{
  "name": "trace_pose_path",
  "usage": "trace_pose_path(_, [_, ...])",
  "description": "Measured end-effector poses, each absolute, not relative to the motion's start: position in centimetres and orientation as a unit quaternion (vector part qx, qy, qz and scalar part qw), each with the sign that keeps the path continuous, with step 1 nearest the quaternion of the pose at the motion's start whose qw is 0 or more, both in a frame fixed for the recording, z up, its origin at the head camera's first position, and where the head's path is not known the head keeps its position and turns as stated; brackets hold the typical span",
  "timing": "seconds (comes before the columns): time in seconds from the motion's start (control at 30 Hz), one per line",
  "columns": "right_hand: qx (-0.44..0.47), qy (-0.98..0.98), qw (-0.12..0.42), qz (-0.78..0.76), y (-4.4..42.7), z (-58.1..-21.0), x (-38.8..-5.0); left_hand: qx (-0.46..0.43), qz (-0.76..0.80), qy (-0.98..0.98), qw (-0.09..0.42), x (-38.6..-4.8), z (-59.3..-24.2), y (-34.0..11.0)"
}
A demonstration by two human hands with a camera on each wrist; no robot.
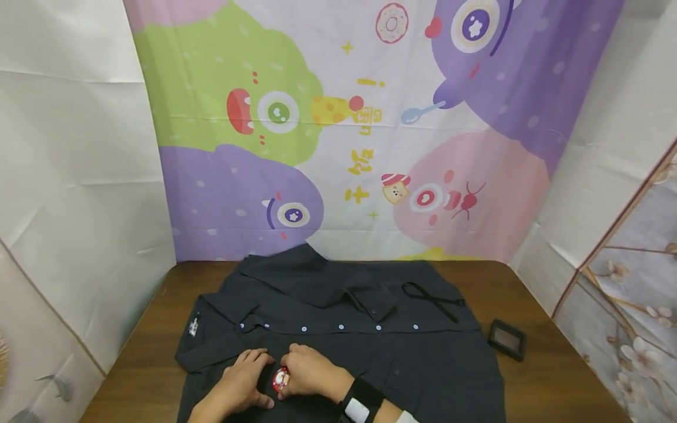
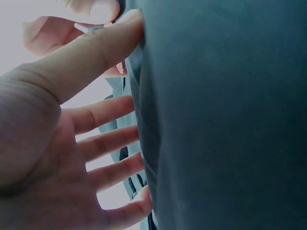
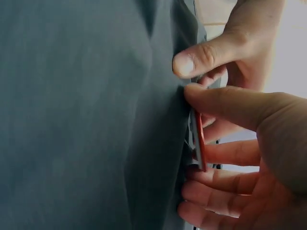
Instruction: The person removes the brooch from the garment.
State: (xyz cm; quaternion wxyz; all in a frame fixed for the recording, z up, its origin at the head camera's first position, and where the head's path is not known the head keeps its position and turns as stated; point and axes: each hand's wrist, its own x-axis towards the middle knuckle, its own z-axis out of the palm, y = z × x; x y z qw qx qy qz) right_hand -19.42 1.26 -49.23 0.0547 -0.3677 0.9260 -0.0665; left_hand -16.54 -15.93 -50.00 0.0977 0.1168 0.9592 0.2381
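Note:
A dark button-up shirt (image 1: 444, 364) lies spread on the table, with a row of pale buttons across it. On its lower left part is a round red pin badge (image 1: 281, 380) with a white cartoon figure; in the right wrist view the badge (image 3: 201, 143) stands edge-on against the cloth. My right hand (image 1: 312, 373) pinches the badge between thumb and fingers. Just left of it, my left hand (image 1: 240, 379) rests on the shirt, fingers straight and spread in the left wrist view. The badge's back is mostly hidden.
A small black box (image 1: 506, 339) with a window sits on the brown table (image 1: 550, 388), right of the shirt. A thin black strap (image 1: 433, 299) lies on the shirt's upper right. Behind the table hangs a cartoon-print curtain (image 1: 359, 217).

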Motion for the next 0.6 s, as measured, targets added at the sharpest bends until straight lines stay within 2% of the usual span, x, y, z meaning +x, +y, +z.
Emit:
trace_pose_path(0.37, [-0.365, 0.928, 0.048, -0.062, 1.76, -49.07, -19.27, 0.12, 0.235, 0.96, 0.096, -16.44, -50.01, -15.78])
trace_pose_path(0.6, [-0.366, 0.927, 0.025, -0.082, 2.2, -49.38, -19.14, 0.116, 0.235, 0.959, 0.104, -16.45, -50.04, -15.68])
